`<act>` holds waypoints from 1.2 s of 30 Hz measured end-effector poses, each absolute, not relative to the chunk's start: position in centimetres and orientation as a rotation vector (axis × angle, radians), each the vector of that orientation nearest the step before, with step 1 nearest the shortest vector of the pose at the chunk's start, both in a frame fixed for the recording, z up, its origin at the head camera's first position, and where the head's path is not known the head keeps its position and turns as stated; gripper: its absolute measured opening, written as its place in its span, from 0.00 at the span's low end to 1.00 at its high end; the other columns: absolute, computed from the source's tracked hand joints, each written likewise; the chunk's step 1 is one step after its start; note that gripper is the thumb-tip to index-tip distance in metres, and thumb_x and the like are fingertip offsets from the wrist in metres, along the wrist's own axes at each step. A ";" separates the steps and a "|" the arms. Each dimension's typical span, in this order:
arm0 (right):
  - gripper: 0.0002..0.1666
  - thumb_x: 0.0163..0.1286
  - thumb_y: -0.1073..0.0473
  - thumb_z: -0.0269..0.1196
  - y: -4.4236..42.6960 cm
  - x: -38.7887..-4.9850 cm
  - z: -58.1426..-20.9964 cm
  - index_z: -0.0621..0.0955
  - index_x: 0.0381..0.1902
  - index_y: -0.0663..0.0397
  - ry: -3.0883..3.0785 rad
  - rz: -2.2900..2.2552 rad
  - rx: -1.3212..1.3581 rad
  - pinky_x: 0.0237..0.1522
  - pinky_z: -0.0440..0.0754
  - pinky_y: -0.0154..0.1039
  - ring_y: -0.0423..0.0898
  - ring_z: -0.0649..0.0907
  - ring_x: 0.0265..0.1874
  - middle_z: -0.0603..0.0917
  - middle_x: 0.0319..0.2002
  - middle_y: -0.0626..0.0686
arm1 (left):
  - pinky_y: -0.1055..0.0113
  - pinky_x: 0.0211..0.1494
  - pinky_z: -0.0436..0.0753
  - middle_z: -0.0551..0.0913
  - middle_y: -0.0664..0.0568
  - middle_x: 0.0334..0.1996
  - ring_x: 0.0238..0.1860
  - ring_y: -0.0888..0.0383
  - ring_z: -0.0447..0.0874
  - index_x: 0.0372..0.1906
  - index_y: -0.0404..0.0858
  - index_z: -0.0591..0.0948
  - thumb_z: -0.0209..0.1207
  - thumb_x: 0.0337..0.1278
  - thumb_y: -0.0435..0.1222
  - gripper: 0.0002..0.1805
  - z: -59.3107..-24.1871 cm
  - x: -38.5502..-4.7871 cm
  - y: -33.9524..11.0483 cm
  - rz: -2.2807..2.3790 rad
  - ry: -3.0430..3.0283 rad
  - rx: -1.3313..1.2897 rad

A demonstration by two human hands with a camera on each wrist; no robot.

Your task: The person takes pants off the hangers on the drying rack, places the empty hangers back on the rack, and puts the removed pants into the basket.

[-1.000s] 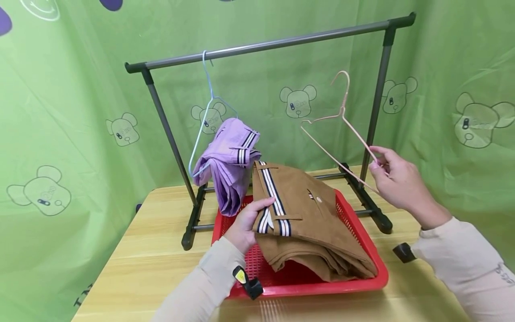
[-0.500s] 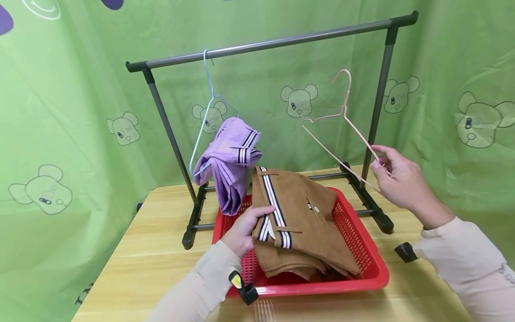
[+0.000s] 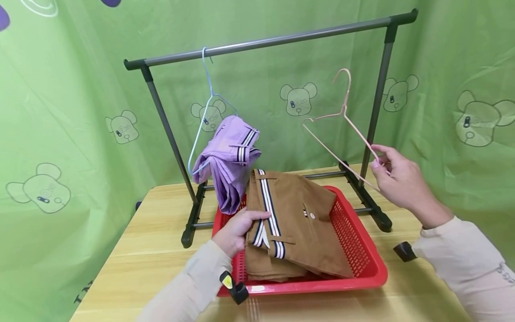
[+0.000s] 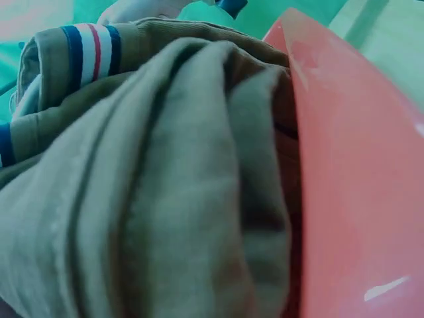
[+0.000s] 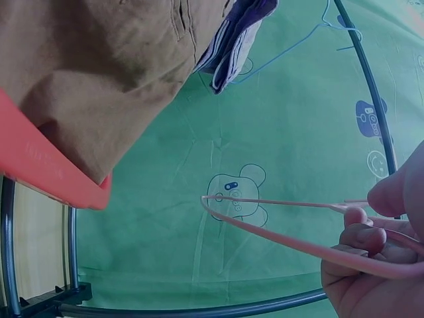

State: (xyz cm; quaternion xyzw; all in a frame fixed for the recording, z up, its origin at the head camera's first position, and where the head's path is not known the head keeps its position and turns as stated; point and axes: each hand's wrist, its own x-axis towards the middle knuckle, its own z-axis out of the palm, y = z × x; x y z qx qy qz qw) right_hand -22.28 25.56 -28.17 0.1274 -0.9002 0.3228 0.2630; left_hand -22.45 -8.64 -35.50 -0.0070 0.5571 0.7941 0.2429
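Brown trousers [image 3: 318, 237], folded and with a striped waistband, lie mostly inside a red plastic basket [image 3: 318, 286]. My left hand [image 3: 235, 230] grips them at the waistband, its thumb lying over the stripes and its other fingers hidden beneath the cloth. To the right, my right hand [image 3: 398, 181] pinches a pink wire hanger [image 3: 345, 105] by one lower corner, hook upward, apart from the trousers. In the right wrist view, fingers and thumb curl around the pink hanger [image 5: 291, 242]. The left wrist view is filled by trouser folds [image 4: 165, 165] beside the basket wall [image 4: 358, 185].
Behind the basket stands a dark metal rack [image 3: 281, 41] on a wooden table [image 3: 149, 232]. Lilac trousers [image 3: 233, 145] hang from its bar on a blue hanger [image 3: 201, 125], just left of the brown pair. A green curtain [image 3: 249, 18] surrounds the table.
My left hand has moved left and slightly down, bringing the brown trousers lower and flatter in the basket. My right hand and the pink hanger have barely moved.
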 end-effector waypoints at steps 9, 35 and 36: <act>0.25 0.75 0.61 0.50 25.5 -22.2 -28.1 0.68 0.66 0.65 -2.458 0.885 0.337 0.26 0.71 0.34 0.41 0.74 0.30 0.80 0.40 0.62 | 0.56 0.41 0.85 0.84 0.47 0.34 0.35 0.51 0.86 0.54 0.35 0.71 0.58 0.58 0.26 0.19 -35.5 -22.4 -9.4 2.090 1.661 -0.060; 0.24 0.74 0.61 0.51 25.7 -22.4 -28.5 0.69 0.65 0.66 -2.441 0.872 0.350 0.29 0.69 0.30 0.37 0.73 0.30 0.80 0.39 0.62 | 0.47 0.49 0.81 0.79 0.42 0.40 0.39 0.47 0.82 0.57 0.30 0.66 0.63 0.56 0.32 0.26 -35.1 -22.8 -11.2 1.977 2.001 -0.254; 0.24 0.74 0.61 0.51 25.7 -22.4 -28.5 0.69 0.65 0.65 -2.441 0.871 0.345 0.29 0.69 0.30 0.37 0.73 0.30 0.80 0.39 0.62 | 0.47 0.48 0.81 0.79 0.42 0.40 0.39 0.47 0.82 0.57 0.30 0.66 0.63 0.56 0.33 0.26 -35.1 -22.8 -11.3 1.975 2.009 -0.254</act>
